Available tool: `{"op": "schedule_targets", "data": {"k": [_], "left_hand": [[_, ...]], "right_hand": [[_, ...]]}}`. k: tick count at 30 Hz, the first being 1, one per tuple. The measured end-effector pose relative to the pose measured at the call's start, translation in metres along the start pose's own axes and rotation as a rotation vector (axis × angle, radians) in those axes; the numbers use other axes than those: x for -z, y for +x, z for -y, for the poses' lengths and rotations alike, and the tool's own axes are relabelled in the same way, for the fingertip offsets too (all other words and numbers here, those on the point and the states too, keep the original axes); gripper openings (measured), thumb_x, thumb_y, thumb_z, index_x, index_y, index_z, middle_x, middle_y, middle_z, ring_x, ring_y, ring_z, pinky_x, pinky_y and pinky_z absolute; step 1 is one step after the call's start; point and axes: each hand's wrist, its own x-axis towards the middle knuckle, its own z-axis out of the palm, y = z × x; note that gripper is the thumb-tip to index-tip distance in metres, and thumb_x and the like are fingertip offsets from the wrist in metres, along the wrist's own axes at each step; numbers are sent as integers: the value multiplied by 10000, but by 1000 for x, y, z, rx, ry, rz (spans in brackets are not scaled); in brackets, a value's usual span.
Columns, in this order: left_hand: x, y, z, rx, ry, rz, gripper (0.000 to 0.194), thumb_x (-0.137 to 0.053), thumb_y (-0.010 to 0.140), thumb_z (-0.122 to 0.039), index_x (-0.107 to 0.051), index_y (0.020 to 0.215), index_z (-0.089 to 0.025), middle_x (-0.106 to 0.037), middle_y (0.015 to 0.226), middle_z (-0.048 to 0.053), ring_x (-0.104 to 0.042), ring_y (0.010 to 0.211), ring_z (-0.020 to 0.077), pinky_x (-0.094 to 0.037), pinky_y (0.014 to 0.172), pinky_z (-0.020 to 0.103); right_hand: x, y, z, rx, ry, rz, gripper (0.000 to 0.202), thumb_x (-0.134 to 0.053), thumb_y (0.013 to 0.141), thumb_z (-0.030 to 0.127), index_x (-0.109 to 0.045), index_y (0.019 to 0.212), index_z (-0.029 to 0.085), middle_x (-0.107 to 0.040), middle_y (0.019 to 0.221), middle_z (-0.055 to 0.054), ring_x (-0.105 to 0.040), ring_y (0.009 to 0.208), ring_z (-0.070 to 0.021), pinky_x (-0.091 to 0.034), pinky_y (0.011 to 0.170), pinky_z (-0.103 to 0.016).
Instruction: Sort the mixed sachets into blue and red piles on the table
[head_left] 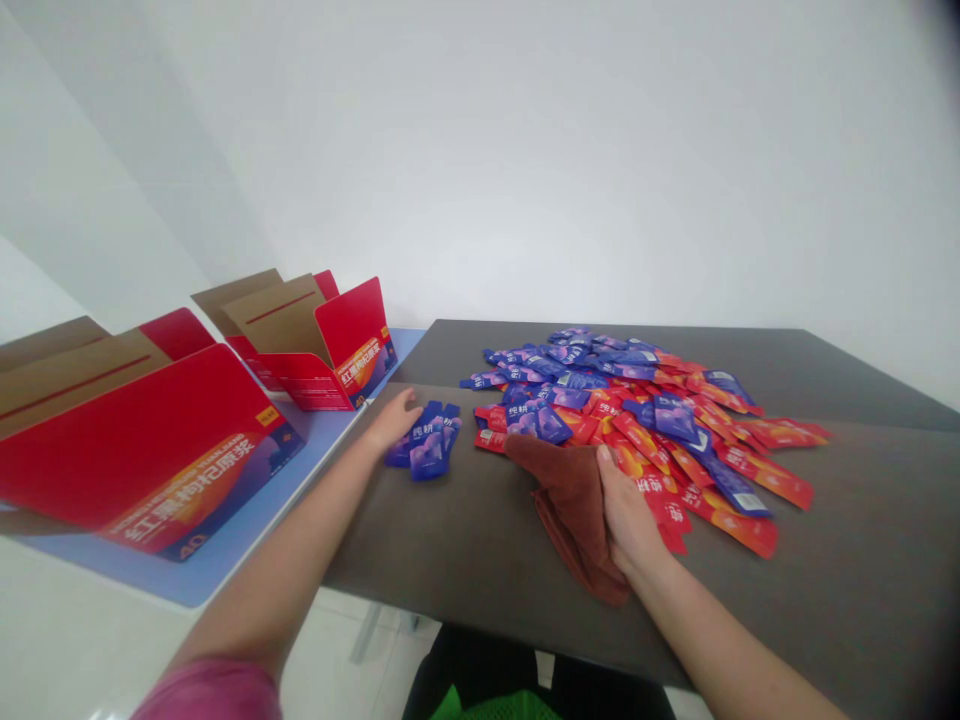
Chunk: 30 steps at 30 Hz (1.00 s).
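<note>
My right hand (624, 508) grips a folded brown cloth (574, 505) over the dark table. The cloth's far end touches the near edge of a heap, where a blue pouch (536, 420) lies; whether anything is inside the cloth is hidden. My left hand (396, 420) rests at the table's left edge, fingers apart and nothing visible in them. Just right of it lies a small group of blue pouches (429, 445), partly overlapping; the hand's fingertips are close to them, and I cannot tell if they touch.
Red pouches (731, 470) and blue ones form a large loose heap on the dark table (480, 540). Left, on a lower blue-white surface (315, 450), stand two open cartons, a near red carton (150, 450) and a farther one (300, 370). A white wall (570, 160) stands behind.
</note>
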Motion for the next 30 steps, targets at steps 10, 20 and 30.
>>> {"op": "schedule_targets", "data": {"k": [10,20,30], "left_hand": [[-114,-31,-28,-318,396,139,317,-586,833,-300,-639,1121,-179,-664,1193,109,-583,1155,247,-390,1046,346],[-163,-37,-37,38,450,78,650,-752,652,-258,-490,1222,-90,-606,1221,259,-564,1177,380,-420,941,439],[-138,-113,-48,-60,-273,205,396,-606,807,-252,-518,1189,-196,-657,1182,67,-614,1081,210,-462,935,335]], "right_hand": [[7,4,27,-141,244,-115,392,-581,805,598,-690,843,223,-762,854,-14,-707,799,-218,-570,715,-324],[13,9,43,-114,270,-194,441,-498,835,631,-655,819,220,-749,778,-11,-700,712,-213,-564,649,-332],[9,-17,25,377,-276,-165,522,-404,896,606,-687,925,168,-742,917,-96,-670,883,-264,-511,750,-362]]}}
